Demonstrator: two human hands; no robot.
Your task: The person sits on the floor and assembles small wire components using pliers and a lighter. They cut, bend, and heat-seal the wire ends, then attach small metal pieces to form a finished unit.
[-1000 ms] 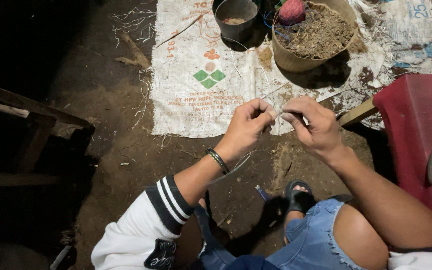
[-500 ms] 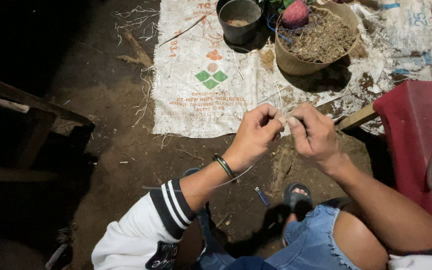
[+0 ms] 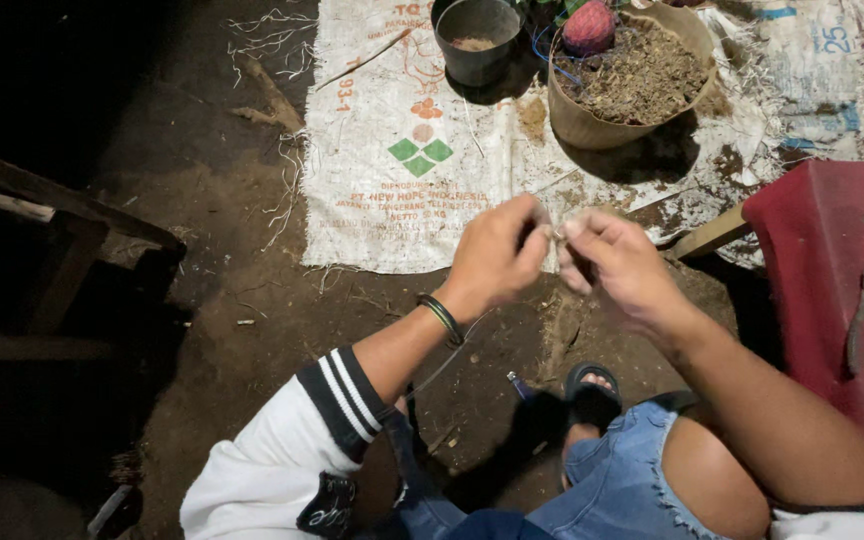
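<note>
Both hands [image 3: 562, 262] lower now, w/ wire [image 3: 449, 362]

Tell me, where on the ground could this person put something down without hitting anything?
Bare dirt lies left of the white sack, between it and the wooden bench. The sack's near part, under the left hand and right hand, is open too. Its far edge is crowded by the metal pot and the soil-filled basin.

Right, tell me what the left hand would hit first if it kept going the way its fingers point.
The left hand points right, so it would likely meet the right hand first; their fingertips look almost touching, though depth is unclear.
</note>
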